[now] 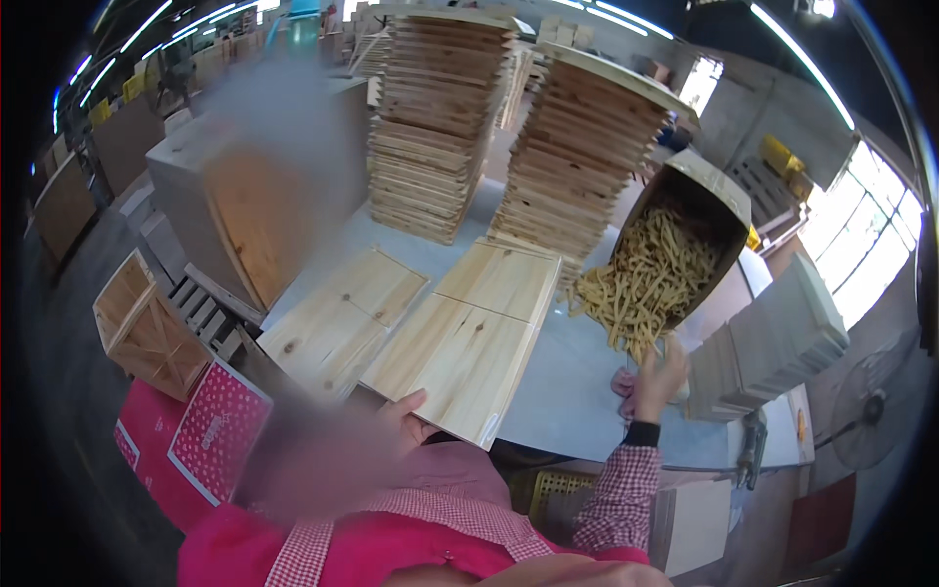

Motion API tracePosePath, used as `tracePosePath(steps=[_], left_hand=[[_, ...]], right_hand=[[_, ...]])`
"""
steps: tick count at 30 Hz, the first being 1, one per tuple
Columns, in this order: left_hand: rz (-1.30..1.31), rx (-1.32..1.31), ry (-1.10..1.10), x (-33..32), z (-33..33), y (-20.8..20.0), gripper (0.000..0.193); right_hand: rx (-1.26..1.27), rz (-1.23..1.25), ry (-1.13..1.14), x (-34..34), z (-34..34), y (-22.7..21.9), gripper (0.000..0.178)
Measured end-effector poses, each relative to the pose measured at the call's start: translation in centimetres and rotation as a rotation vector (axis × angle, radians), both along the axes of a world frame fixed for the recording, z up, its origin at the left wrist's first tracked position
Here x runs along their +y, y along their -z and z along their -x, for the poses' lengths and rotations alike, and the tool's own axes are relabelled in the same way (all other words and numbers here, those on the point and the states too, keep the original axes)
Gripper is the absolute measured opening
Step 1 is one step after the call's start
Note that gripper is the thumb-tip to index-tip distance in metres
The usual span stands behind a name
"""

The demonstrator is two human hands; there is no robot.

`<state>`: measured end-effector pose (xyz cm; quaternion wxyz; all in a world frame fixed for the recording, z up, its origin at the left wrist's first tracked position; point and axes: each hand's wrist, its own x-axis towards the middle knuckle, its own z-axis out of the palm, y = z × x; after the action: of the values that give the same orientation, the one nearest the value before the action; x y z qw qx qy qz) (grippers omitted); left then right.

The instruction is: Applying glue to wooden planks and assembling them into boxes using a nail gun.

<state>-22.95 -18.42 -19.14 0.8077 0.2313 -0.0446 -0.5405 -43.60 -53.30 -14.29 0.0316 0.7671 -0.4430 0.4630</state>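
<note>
A pale wooden panel [460,338] with a line across its upper part lies slanted at the middle of the table, its near end over the front edge. My left hand [409,419] is closed on that near end, thumb on top, part of the hand blurred over. Beside it on the left lies a second wooden panel [342,318]. My right hand [662,380] is at the lower edge of a heap of tan strips [650,274] spilling from a tipped cardboard box [719,196]. Its fingers look pinched together; what they hold is hidden. A pink cloth [623,383] touches the table beside that hand.
Two tall stacks of wooden panels, a left stack [430,127] and a right stack [577,147], stand at the back of the table [577,401]. Pale boards [768,338] and a metal tool [751,450] sit at right. A wooden crate [152,323] and pink boxes [220,430] are at left.
</note>
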Motion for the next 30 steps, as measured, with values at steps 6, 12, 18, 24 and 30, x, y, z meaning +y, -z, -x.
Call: tracePosePath(steps=[6,12,18,24,30], left_hand=[[0.156,0.031,-0.221,3.0,0.4,-0.8,0.048],[0.122,0.033,-0.274,5.6,0.9,-2.2,0.047],[0.077,-0.124,-0.376,8.2,2.4,-4.6,0.035],[0.101,-0.106,-0.407,10.7,1.9,-4.4,0.036],[0.190,-0.073,-0.552,13.2,-0.6,-6.1,0.046]], right_hand=[[0.200,0.752,-0.467,6.9,-17.0,-27.7,0.066],[0.652,0.464,-0.470,-11.3,-27.1,-34.0,0.033],[0.508,0.785,-0.712,-15.8,-25.3,-31.5,0.039],[0.127,0.387,-0.959,1.3,-10.4,-25.3,0.046],[-0.050,0.039,-0.923,16.0,1.3,-11.7,0.048]])
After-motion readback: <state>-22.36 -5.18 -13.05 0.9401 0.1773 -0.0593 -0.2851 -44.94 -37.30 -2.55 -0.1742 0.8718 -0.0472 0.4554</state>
